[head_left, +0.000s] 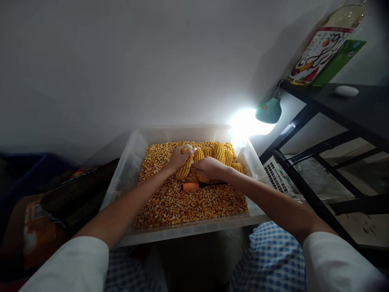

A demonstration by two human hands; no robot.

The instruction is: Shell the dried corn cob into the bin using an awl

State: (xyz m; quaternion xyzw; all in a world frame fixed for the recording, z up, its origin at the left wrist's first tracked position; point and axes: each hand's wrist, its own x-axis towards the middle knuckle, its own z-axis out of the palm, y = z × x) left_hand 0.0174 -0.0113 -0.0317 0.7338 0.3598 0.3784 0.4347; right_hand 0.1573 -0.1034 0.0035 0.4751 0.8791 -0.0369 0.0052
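My left hand (pixel 180 157) is wrapped round a yellow corn cob (pixel 184 169), which tilts over the loose kernels. Close against that cob is my right hand (pixel 209 167), its fingers closed. What those fingers hold, if anything, is hidden. Just below the hands lies a tool with an orange handle (pixel 190 186) and a thin dark shaft pointing right; its tip is hard to make out. Several more corn cobs (pixel 219 152) lie behind and to the right of my right hand. Everything rests in a translucent plastic bin (pixel 121 178) spread with corn kernels (pixel 176 207).
A lit lamp (pixel 269 111) hangs from a black shelf (pixel 364 101) on the right. On the shelf stand a labelled bottle (pixel 325 48) and a white rounded object (pixel 347 91). A white basket (pixel 278 176) sits below. At left are a blue bin (pixel 27 174) and a dark mesh bag (pixel 79 198).
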